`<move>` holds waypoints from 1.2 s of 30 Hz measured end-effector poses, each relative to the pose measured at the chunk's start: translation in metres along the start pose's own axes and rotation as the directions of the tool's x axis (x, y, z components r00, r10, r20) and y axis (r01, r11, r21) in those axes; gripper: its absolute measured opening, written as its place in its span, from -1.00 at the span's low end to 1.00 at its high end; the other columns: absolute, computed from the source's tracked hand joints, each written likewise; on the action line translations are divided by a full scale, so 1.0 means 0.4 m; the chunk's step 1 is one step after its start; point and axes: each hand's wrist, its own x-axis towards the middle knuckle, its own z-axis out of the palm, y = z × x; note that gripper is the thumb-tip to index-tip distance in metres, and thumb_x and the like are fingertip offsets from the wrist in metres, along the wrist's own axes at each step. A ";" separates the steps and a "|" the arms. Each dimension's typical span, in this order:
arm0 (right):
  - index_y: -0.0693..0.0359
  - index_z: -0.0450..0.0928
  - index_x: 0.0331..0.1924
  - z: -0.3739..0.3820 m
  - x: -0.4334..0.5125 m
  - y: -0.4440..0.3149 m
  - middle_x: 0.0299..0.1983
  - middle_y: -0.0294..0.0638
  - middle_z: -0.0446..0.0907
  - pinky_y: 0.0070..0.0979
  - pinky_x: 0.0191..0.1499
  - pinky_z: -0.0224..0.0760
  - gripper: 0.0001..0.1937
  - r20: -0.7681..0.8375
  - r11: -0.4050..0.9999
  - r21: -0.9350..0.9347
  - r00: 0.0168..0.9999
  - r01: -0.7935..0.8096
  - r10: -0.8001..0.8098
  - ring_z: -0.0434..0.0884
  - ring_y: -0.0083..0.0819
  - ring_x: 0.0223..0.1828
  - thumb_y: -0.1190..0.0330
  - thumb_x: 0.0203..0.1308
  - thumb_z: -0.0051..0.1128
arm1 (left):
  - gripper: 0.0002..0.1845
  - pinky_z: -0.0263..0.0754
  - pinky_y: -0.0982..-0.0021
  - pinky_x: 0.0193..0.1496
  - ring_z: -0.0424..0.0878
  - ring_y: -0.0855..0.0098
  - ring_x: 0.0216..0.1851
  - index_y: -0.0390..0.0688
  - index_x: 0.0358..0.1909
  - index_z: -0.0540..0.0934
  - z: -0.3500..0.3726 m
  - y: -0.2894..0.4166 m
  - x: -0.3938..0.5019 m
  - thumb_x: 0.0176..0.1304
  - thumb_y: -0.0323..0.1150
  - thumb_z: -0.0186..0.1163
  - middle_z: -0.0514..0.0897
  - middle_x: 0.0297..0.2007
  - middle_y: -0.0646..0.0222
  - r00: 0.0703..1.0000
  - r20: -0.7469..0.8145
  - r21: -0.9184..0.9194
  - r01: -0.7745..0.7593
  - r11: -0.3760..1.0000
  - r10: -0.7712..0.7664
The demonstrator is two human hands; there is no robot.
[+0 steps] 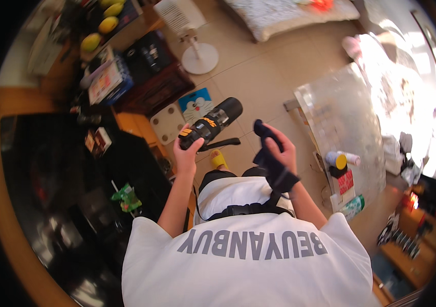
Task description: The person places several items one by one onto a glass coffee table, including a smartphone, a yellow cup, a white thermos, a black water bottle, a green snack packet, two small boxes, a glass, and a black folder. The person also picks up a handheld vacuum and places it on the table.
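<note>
My left hand (188, 153) grips the base end of a black sports bottle (212, 124) with orange markings. The bottle is tilted, its wide dark end pointing up and to the right in the picture. A black carry strap (223, 143) sticks out from its side. In my right hand (288, 147) is a crumpled dark navy cloth (275, 165), which hangs down over the wrist. Bottle and cloth are apart, with tiled floor visible between them.
A glossy black tabletop (133, 165) at left bears a green packet (127, 197) and a small box (98, 142). At right a table under a clear cover (341, 115) holds several containers. A white pedestal fan (199, 58), a bathroom scale (168, 122) and a bed (275, 15) stand farther off.
</note>
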 end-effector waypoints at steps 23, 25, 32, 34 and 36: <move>0.16 0.68 0.07 -1.009 -0.385 -0.104 0.12 -0.06 0.67 -0.39 -0.07 0.63 -0.59 -0.679 0.735 -0.677 0.412 -0.029 -0.608 0.73 -0.10 -0.01 0.64 0.11 0.23 | -0.36 0.40 0.18 0.34 0.51 -0.02 0.31 -0.21 0.08 0.56 1.132 -0.249 -0.534 -0.16 -0.64 0.45 0.48 0.30 -0.13 0.093 0.982 -0.051 -0.699 0.713 0.162; 0.19 0.67 0.07 -0.974 -0.422 -0.119 0.13 -0.03 0.66 -0.37 -0.01 0.62 -0.54 -0.606 0.760 -0.639 0.533 0.116 -0.590 0.72 -0.08 0.01 0.71 0.02 0.26 | -0.36 0.43 0.15 0.32 0.52 -0.07 0.30 -0.20 0.07 0.58 1.179 -0.269 -0.542 -0.19 -0.63 0.47 0.51 0.28 -0.15 -0.026 0.984 -0.137 -0.752 0.645 0.178; 0.19 0.67 0.07 -1.078 -0.482 -0.142 0.15 -0.05 0.65 -0.41 0.04 0.61 -0.57 -0.769 0.795 -0.604 0.307 -0.060 -0.561 0.72 -0.17 0.05 0.69 0.07 0.24 | -0.41 0.48 0.00 0.27 0.47 -0.26 0.30 -0.11 -0.03 0.71 1.319 -0.268 -0.557 -0.26 -0.52 0.58 0.54 0.22 -0.13 -0.416 0.902 -0.404 -0.725 0.558 0.114; 0.17 0.70 0.05 -1.002 -0.486 -0.165 0.17 -0.05 0.65 -0.43 -0.02 0.60 -0.54 -0.716 0.801 -0.596 0.417 0.052 -0.560 0.74 -0.14 -0.01 0.70 0.02 0.27 | -0.42 0.46 -0.04 0.31 0.49 -0.28 0.27 -0.10 -0.06 0.73 1.360 -0.286 -0.552 -0.29 -0.55 0.58 0.49 0.18 -0.09 -0.444 0.885 -0.439 -0.693 0.572 0.141; 0.05 0.68 0.12 -0.979 -0.475 -0.172 0.21 -0.21 0.63 -0.46 -0.25 0.57 -0.48 -0.655 0.739 -0.667 0.401 0.091 -0.640 0.73 -0.29 -0.30 0.63 -0.01 0.33 | -0.42 0.43 -0.11 0.35 0.48 -0.30 0.25 -0.09 -0.09 0.76 1.399 -0.297 -0.544 -0.32 -0.60 0.56 0.37 0.04 0.07 -0.502 0.844 -0.502 -0.615 0.609 0.188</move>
